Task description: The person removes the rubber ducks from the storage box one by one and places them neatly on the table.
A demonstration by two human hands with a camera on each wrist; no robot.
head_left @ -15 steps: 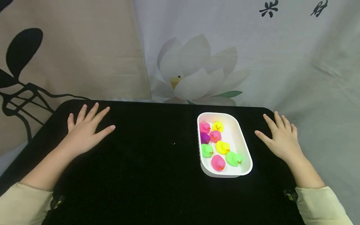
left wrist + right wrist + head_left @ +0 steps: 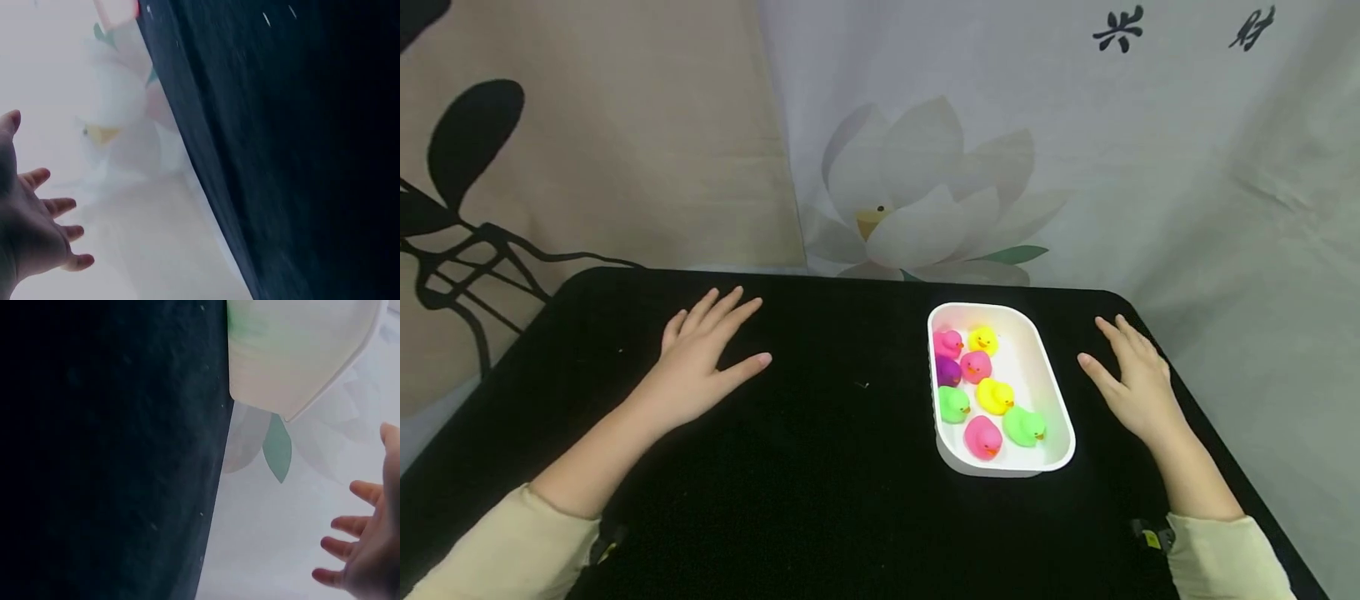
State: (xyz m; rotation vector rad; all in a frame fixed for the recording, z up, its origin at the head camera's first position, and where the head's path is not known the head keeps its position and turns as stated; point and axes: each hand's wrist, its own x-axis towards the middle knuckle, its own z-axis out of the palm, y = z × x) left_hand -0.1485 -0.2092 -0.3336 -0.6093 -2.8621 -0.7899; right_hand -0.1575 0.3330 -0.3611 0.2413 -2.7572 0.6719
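Note:
My left hand (image 2: 696, 362) is over the left part of the black table, fingers spread and holding nothing. On the other side, my right hand (image 2: 1138, 383) is just right of the white tray (image 2: 1045, 367), its fingers extended and its grasp empty. Several small toy ducks sit in the tray, mostly along its left side: a purple duck (image 2: 948, 371), a yellow duck (image 2: 995, 396), a green duck (image 2: 1024, 426) and a pink duck (image 2: 983, 437) among them. In the right wrist view the tray's outer wall (image 2: 300, 356) shows beyond the thumb side of that hand.
The black tabletop (image 2: 820, 467) has rounded back corners. Behind it hangs a pale cloth backdrop (image 2: 1150, 167) with a printed lotus flower and dark plant shapes. A tiny pale speck (image 2: 862, 384) lies on the table's middle.
My left hand has moved right, towards the middle of the table. My right hand has shifted slightly left and nearer to me, its fingers closer together. The tray and ducks have stayed put.

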